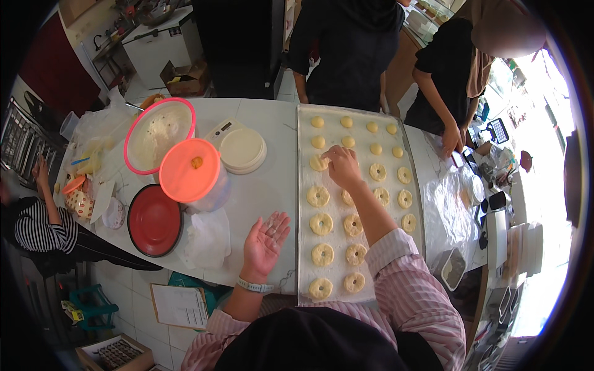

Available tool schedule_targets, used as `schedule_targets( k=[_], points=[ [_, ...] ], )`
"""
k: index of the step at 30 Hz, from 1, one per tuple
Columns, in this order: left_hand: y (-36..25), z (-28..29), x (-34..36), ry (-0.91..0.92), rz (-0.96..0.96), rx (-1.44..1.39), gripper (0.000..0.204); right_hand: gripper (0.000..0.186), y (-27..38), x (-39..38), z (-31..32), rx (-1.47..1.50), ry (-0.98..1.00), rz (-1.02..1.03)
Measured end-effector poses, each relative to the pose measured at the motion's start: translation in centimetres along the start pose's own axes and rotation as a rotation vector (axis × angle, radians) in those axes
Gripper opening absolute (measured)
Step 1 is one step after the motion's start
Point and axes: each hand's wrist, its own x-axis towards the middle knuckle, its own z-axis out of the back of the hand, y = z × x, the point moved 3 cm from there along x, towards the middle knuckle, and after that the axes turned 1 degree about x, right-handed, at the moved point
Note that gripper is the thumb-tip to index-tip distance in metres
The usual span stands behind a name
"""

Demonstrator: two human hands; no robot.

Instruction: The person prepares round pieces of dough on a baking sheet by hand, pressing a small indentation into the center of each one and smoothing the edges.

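A long lined tray (338, 247) lies in front of me, holding rows of pale dough. At its far end are several small round dough balls (317, 122); nearer me, flattened dough rings (322, 216) have holes in their middles. My right hand (343, 167) reaches over the tray, its bent fingers closed down on a dough piece (317, 163) in the left column. The fingers partly hide that piece, so its middle cannot be made out. My left hand (267, 243) is held palm up left of the tray, fingers stretched and holding nothing.
Left stand a pink-rimmed bowl (153, 133), an orange-lidded container (189, 170), a kitchen scale (242, 148) and red plates (153, 221). Two people (346, 55) in black stand beyond the tray; a person in stripes (43, 229) is far left. Clear plastic (448, 201) lies right.
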Motion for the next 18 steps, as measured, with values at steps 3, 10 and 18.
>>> schedule_targets(
  k=[3,10,18],
  points=[
    [0.0,0.2,-0.1,-0.005,0.0,0.006,0.045,0.022,1.1,-0.4,0.4,-0.108,-0.084,0.05],
    [0.7,0.2,-0.2,-0.028,0.011,0.049,0.045,0.021,3.0,-0.9,0.5,-0.245,0.022,0.06],
    [4.2,-2.1,1.9,-0.031,-0.018,0.353,0.036,0.029,3.8,-4.5,-1.1,0.196,0.125,-0.083]
  ],
)
